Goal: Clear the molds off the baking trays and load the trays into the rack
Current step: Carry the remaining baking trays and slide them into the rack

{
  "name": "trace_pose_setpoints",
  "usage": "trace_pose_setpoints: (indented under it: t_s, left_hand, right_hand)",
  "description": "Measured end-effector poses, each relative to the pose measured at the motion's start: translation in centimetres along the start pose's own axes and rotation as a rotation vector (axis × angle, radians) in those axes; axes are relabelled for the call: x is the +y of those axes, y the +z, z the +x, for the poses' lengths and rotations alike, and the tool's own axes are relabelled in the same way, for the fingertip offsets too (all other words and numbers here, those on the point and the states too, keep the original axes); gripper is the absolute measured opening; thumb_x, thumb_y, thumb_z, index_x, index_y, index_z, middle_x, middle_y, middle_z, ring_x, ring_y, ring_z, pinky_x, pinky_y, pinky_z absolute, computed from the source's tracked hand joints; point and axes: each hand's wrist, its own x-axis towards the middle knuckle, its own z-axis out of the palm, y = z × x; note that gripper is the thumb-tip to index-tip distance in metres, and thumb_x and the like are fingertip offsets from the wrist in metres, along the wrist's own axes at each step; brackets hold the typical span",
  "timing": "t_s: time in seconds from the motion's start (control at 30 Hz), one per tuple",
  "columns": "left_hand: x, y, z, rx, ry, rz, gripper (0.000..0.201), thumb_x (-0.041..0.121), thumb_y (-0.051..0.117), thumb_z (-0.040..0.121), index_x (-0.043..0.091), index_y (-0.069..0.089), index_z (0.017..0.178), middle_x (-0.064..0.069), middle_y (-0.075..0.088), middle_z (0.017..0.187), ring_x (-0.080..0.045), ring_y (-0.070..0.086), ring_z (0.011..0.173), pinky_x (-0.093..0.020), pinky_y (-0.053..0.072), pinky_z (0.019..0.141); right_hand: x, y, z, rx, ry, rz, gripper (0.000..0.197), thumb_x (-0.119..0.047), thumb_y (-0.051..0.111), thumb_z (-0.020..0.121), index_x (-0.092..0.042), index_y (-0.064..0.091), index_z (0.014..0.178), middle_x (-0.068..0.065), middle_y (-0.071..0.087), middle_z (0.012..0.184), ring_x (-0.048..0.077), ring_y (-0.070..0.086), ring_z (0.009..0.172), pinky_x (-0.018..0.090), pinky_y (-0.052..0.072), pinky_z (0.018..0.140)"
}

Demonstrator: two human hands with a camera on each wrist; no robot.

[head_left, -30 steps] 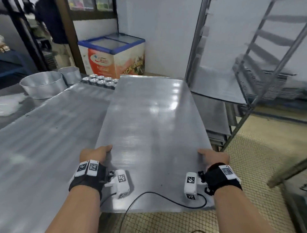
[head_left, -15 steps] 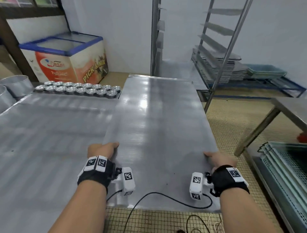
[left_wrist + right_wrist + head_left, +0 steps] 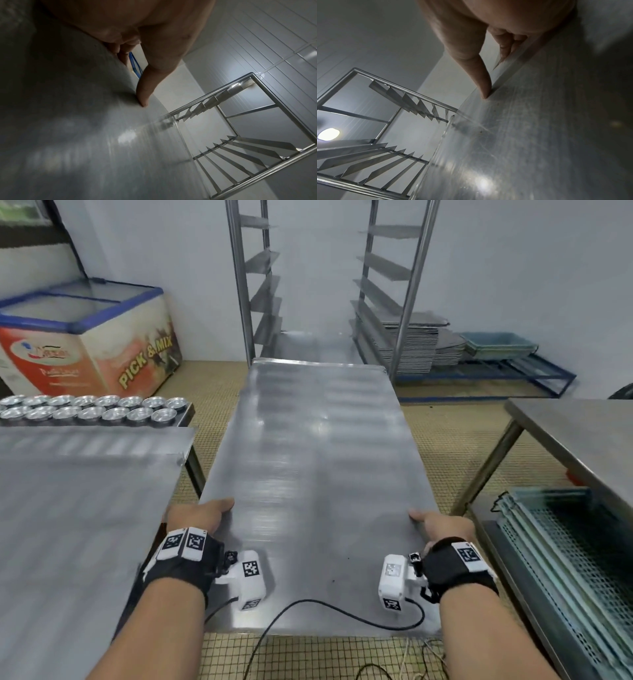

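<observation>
I carry a long bare metal baking tray (image 3: 318,467) flat in front of me, its far end pointing at the steel rack (image 3: 329,285). My left hand (image 3: 197,517) grips the tray's left edge, thumb on top (image 3: 144,100), fingers curled under. My right hand (image 3: 442,525) grips the right edge the same way, thumb on top (image 3: 485,92). The rack's angled side rails (image 3: 240,155) stand just beyond the tray's far end, and a tray lies on a low level inside it. Several small round molds (image 3: 92,409) sit in rows at the far end of the left table.
A steel table (image 3: 75,525) is close on my left, another table (image 3: 582,433) on my right with wire-mesh trays (image 3: 565,559) beneath. A chest freezer (image 3: 89,337) stands back left. Stacked trays (image 3: 411,344) and a blue tub (image 3: 496,344) lie behind the rack.
I have turned right with the tray, off the left table. The rack has come from the right side to straight ahead, and the freezer and molds have shifted left.
</observation>
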Motion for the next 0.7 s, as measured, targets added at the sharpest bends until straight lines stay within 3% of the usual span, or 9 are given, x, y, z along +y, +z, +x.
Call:
trace_pose_setpoints:
  t_s: [0.07,0.13,0.2,0.3,0.4,0.47,0.53,0.63,0.7]
  left_hand:
    - [0.5,1.7,-0.1,0.008,-0.009,0.028,0.055,0.036,0.091,0.051,0.001,0.066,0.086,-0.012,0.073,0.086,-0.032,0.071,0.075,-0.044,0.06,0.077]
    - [1.0,3.2,-0.2,0.015,-0.012,0.031,0.049,0.035,0.091,0.053,0.003,0.066,0.081,-0.012,0.072,0.082,-0.032,0.071,0.074,-0.046,0.06,0.076]
    - [1.3,4.5,-0.2,0.025,-0.01,0.012,0.045,0.031,0.091,0.054,0.004,0.064,0.076,-0.014,0.071,0.08,-0.034,0.07,0.073,-0.049,0.06,0.074]
    - [1.6,6.2,-0.3,0.026,-0.054,-0.04,0.044,0.027,0.092,0.055,0.002,0.059,0.071,-0.016,0.069,0.079,-0.036,0.07,0.077,-0.051,0.058,0.078]
    - [2.2,7.7,0.3,0.027,-0.056,-0.066,0.047,0.029,0.092,0.06,0.004,0.053,0.069,-0.015,0.068,0.086,-0.034,0.068,0.085,-0.044,0.056,0.086]
    - [2.8,8.6,0.7,0.017,-0.067,-0.063,0.049,0.034,0.09,0.062,0.007,0.05,0.071,-0.012,0.067,0.093,-0.03,0.066,0.087,-0.036,0.052,0.084]
    - [3.4,9.3,1.4,0.008,-0.07,-0.061,0.046,0.032,0.089,0.065,0.006,0.052,0.072,-0.012,0.066,0.092,-0.03,0.065,0.085,-0.036,0.052,0.083]
    - [4.1,10.5,2.5,0.009,-0.047,-0.006,0.049,0.03,0.089,0.066,-0.003,0.064,0.092,-0.02,0.069,0.1,-0.037,0.067,0.092,-0.041,0.054,0.087]
    - [4.8,11.4,3.1,0.012,-0.03,0.062,0.053,0.029,0.086,0.071,-0.006,0.064,0.105,-0.024,0.067,0.108,-0.039,0.065,0.101,-0.042,0.052,0.085]
  right_hand:
    - [-1.1,-0.2,1.9,-0.034,-0.009,-0.007,0.041,-0.015,0.09,0.063,-0.001,0.055,0.078,0.019,0.067,0.089,0.022,0.055,0.056,0.028,0.046,0.05]
    - [-2.0,-0.1,3.5,-0.065,-0.003,-0.038,0.045,-0.017,0.089,0.065,0.003,0.061,0.093,0.02,0.069,0.093,0.023,0.054,0.056,0.028,0.043,0.049]
    - [-2.9,0.2,4.3,-0.066,-0.004,-0.046,0.055,-0.019,0.091,0.06,0.005,0.064,0.101,0.021,0.071,0.097,0.029,0.063,0.068,0.04,0.058,0.064]
    - [-4.3,0.7,5.4,-0.051,-0.011,-0.064,0.062,-0.016,0.092,0.057,0.007,0.063,0.106,0.017,0.065,0.093,0.035,0.069,0.084,0.052,0.059,0.08]
    - [-5.4,1.2,7.1,-0.073,-0.004,-0.053,0.053,-0.014,0.091,0.061,0.005,0.06,0.1,0.015,0.06,0.09,0.034,0.066,0.083,0.052,0.058,0.083]
    - [-6.0,1.7,8.2,-0.086,-0.007,-0.06,0.051,-0.014,0.091,0.06,0.003,0.062,0.098,0.013,0.059,0.086,0.033,0.064,0.081,0.051,0.057,0.084]
    - [-6.6,2.4,9.0,-0.083,-0.016,-0.075,0.046,-0.016,0.091,0.059,0.002,0.062,0.091,0.011,0.06,0.08,0.033,0.064,0.079,0.052,0.057,0.084]
    - [-7.6,3.6,10.2,-0.061,-0.015,-0.093,0.043,-0.016,0.09,0.06,-0.003,0.05,0.068,0.01,0.056,0.073,0.03,0.06,0.073,0.051,0.056,0.085]
    - [-8.4,4.6,11.0,-0.069,-0.012,-0.103,0.044,-0.014,0.089,0.062,-0.005,0.046,0.063,0.008,0.053,0.067,0.029,0.057,0.07,0.051,0.056,0.085]
